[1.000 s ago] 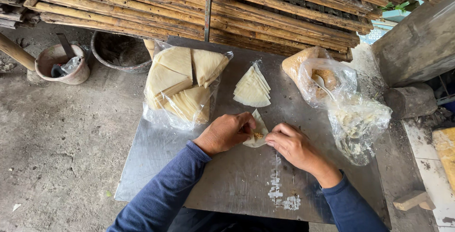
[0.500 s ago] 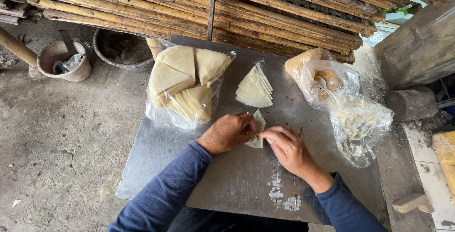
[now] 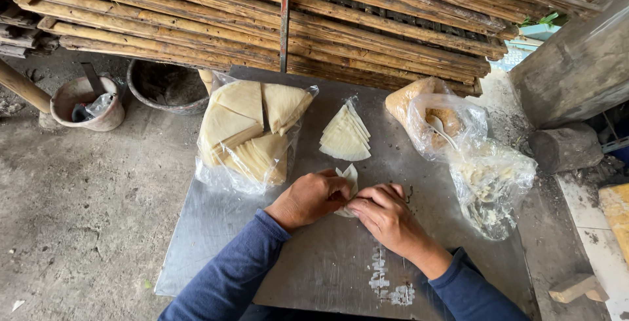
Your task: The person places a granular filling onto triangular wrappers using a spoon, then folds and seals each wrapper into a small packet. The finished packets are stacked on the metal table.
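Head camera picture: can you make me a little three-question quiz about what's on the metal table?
1. True or false: both hands touch the small folded wrapper.
2. Which lies nearer the left hand? A: the bag of wrapper stacks. B: the bag with a spoon.
3. Fill in: the loose fan of wrappers lies on the bare ____ table.

Key:
1. True. The right hand pinches it too.
2. A.
3. Metal.
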